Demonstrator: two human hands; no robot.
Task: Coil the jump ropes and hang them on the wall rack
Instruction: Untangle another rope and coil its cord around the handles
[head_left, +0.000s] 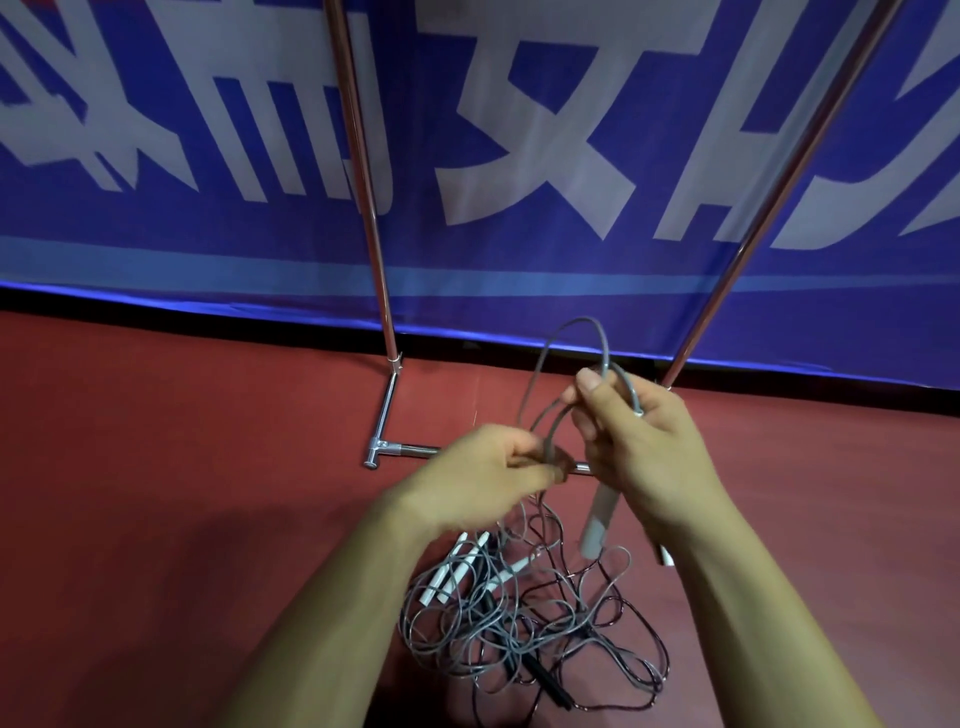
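Worked with one thin grey jump rope (571, 332), smooth, round in section and springy, arched into a tall narrow loop above and between the two hands. Pinched its cord with the left hand (483, 467), thumb against curled fingertips, at the foot of that loop; hand slightly blurred, so could not make out the exact finger placement. Gripped with the right hand (639, 441), fingers curled and thumb raised on top, the white handle (600, 519), a plain matte cylinder sticking down below the palm, with cord bending out beside the thumb. Found the other ropes as a tangled pile (519, 634) on the floor (156, 467), below the hands and between the forearms: loose grey and dark wiry loops crossing every way. Noted slim white handles (457, 566) at the pile's edge under the left wrist and a black handle (545, 680) nearer the body. Could not count the ropes or trace which strand met which handle. Saw, beyond the hands, the rack (384, 410) of shiny chrome tubing, its two uprights cut off at the top edge and its base bar partly hidden behind both hands. Made out behind it a blue banner (156, 249) with large white characters, cropped on all sides, above dull red flooring.
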